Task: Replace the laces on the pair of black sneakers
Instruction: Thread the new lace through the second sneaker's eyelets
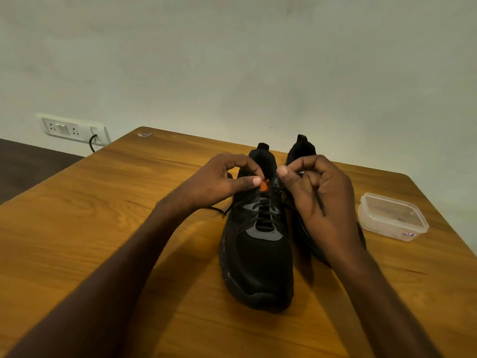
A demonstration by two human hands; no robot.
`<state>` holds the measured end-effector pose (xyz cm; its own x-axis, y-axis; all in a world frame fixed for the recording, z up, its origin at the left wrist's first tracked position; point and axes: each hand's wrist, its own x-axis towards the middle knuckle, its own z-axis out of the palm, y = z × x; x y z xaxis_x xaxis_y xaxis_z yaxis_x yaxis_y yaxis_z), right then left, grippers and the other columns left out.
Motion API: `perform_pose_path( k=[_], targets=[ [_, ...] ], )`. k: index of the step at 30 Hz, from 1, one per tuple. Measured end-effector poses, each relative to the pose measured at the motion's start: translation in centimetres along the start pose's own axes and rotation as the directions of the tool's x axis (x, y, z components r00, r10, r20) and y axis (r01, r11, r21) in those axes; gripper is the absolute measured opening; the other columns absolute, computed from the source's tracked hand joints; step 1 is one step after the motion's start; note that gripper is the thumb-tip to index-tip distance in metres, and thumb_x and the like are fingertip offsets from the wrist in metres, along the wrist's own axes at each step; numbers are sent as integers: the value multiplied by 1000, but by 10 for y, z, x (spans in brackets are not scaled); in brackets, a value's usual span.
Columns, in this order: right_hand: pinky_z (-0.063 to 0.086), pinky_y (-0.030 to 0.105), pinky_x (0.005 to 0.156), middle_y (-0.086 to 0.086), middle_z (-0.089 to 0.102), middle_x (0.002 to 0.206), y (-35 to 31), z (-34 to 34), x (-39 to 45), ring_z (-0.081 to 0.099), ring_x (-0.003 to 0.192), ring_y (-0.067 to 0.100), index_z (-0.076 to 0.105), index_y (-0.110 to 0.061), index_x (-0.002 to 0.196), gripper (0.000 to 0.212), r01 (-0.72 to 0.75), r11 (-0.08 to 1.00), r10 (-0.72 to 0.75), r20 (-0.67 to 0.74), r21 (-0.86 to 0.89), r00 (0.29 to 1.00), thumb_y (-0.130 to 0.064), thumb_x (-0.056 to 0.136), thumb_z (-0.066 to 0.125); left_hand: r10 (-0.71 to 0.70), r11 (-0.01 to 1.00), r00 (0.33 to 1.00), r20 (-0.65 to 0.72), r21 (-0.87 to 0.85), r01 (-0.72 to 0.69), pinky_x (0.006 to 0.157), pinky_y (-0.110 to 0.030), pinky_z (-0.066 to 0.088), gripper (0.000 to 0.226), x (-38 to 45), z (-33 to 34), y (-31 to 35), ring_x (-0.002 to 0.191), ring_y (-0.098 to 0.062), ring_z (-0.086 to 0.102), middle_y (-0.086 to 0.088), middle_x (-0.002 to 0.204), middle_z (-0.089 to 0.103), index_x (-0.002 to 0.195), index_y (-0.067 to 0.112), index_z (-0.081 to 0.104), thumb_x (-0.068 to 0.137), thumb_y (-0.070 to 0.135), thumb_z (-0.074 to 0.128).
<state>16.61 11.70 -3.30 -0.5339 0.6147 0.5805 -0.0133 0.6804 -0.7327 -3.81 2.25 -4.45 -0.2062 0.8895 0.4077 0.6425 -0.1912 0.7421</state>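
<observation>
While the nearer sneaker [256, 251] at the middle of the bench [103, 228] already carries a black lace [264, 215] crossed through most of its eyelets, both hands work at its collar, so I judge this shoe nearly laced or only starting to be unlaced, I cannot tell which. The left hand [222, 180] pinches at the top by an orange tab [264, 186]; the right hand [313, 192] grips a lace end. The other sneaker [302, 151], at 1 o'clock, is mostly hidden behind that hand, its lacing unreadable, and the contents of the plastic box [392, 217] at 3 o'clock are unclear.
</observation>
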Motion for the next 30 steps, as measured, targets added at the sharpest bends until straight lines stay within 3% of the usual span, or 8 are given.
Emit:
perform_pose_path(
  k=[4,7,14,17,19,23,26,30],
  targets=[
    [61,36,76,6,54,93,-3,-3,3,62,88,20,53,-31,125,43,-180,982,168,180,51,969,-24,90,77,-3,1000,999,53,-21,4,83,-35,55,13,-1,-2,0,104,-15,68,1,107,71,111,13,74,102,13,64],
    [56,19,77,3,54,99,-10,-10,5,61,92,9,65,-29,119,23,-234,946,151,334,223,930,-17,98,66,-4,999,997,82,-38,7,80,-27,54,16,-2,-2,1,103,-15,69,-2,109,72,113,11,73,103,8,61],
    [62,47,82,-4,71,94,-1,-4,3,71,89,13,61,-35,110,25,-234,970,238,50,-61,970,-30,92,77,-32,996,994,100,-74,40,97,-47,55,17,-3,-5,1,114,-19,68,-2,114,73,114,11,73,102,9,62],
    [62,32,85,-3,65,123,-4,-9,6,69,107,11,54,-40,123,52,-356,934,339,252,28,907,-20,84,84,-35,996,993,110,-75,43,98,-43,54,16,-3,-4,3,114,-19,67,-2,115,73,114,10,74,102,10,63],
    [57,16,73,-2,65,119,-9,-13,6,70,96,2,62,-37,123,42,-361,923,295,356,136,887,-21,88,79,-33,996,993,114,-75,42,99,-42,54,16,-3,-4,3,114,-19,67,-2,115,72,115,10,73,102,11,63],
    [49,9,65,-8,75,92,-14,-13,4,66,74,-8,76,-24,105,17,-212,960,162,254,184,954,-21,103,60,-47,995,993,108,-82,56,99,-44,54,16,-3,-4,3,113,-17,68,-1,114,73,115,12,74,102,13,64],
    [54,22,78,-12,75,97,-8,-6,3,70,92,2,78,-26,103,16,-112,992,104,149,51,983,-23,101,62,-50,994,992,113,-92,61,99,-41,53,18,-4,-5,4,114,-16,68,-1,115,73,117,11,73,102,11,64],
    [59,24,68,-3,73,98,-6,0,-1,71,79,11,78,-22,104,12,-127,987,126,18,95,992,-16,97,69,-52,991,988,145,-116,69,100,-39,53,20,-5,-6,5,114,-16,67,1,115,73,119,12,73,101,8,65]
  ],
)
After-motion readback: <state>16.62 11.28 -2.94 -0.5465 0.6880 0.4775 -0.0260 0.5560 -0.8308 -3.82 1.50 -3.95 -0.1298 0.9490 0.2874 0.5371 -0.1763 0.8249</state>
